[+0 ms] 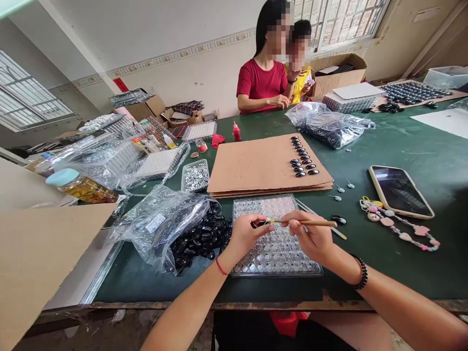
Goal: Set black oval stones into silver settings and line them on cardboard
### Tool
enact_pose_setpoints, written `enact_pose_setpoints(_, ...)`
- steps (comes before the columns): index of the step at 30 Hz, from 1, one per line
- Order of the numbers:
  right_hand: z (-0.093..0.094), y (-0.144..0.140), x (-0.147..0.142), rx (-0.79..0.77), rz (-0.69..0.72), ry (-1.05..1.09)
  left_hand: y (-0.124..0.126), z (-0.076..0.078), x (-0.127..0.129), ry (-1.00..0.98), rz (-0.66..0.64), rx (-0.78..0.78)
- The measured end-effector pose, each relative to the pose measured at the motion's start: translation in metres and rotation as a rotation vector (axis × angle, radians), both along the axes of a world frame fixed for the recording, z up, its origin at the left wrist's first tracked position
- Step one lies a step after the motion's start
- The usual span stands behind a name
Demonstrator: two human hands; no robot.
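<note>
Over a clear plastic tray (277, 253) of small round cells, most of them holding a shiny round piece, the left hand (245, 235) pinches a small dark oval piece (258, 224) between thumb and fingertips, just above the tray's far half. The right hand (310, 236) is closed around a thin wooden brush (303, 223), held level with its tip touching the dark piece. The tray lies on the green tabletop (383, 253) near its front edge. To its left, an open clear plastic bag (161, 222) spills a heap of glossy black oval pieces (204, 236) that reaches the tray's side. Beyond the tray lies a stack of brown cardboard sheets (256, 165), with two short rows of black ovals (302, 158) laid out on its right part. Left of the cardboard stands a small clear box (196, 175) filled with small silvery metal parts. A second plastic bag (329, 126), with dark contents, sits farther back, near a small red bottle (236, 131). To the right of the tray, a phone (400, 191) lies with its screen up, and just in front of it a beaded strap (398, 226) with pink charms. At far left a jar (82, 187) with a pale blue lid lies on its side, amber contents inside. Across the tabletop sits a person in a red shirt (261, 83).
</note>
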State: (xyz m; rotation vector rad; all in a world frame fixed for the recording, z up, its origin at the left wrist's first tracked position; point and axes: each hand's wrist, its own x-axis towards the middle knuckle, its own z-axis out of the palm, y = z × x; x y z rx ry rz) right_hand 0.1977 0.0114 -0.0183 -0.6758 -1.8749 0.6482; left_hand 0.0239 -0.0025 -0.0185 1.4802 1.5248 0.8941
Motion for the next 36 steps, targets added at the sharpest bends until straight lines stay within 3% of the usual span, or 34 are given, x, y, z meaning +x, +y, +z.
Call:
enact_pose_setpoints(7, -0.002, 0.003, -0.001, 0.143, -0.048, -0.132, -0.001, 0.0, 0.0, 0.065, -0.025, 0.084)
enact_pose_setpoints(28, -0.006, 0.002, -0.007, 0.115, -0.001, -0.21, -0.003, 0.007, 0.003, 0.002, 0.032, 0.087)
enact_pose_setpoints(30, -0.004, 0.005, -0.009, 0.002, 0.004, -0.146, -0.003, 0.008, 0.003, -0.002, 0.032, 0.066)
enact_pose_setpoints(34, 0.0, 0.02, -0.014, -0.549, 0.068, 0.161, -0.003, 0.01, 0.004, -0.034, 0.016, 0.042)
enact_pose_setpoints(36, -0.001, 0.026, -0.015, -0.699, 0.103, 0.232, -0.003, 0.01, 0.004, -0.057, 0.01, 0.059)
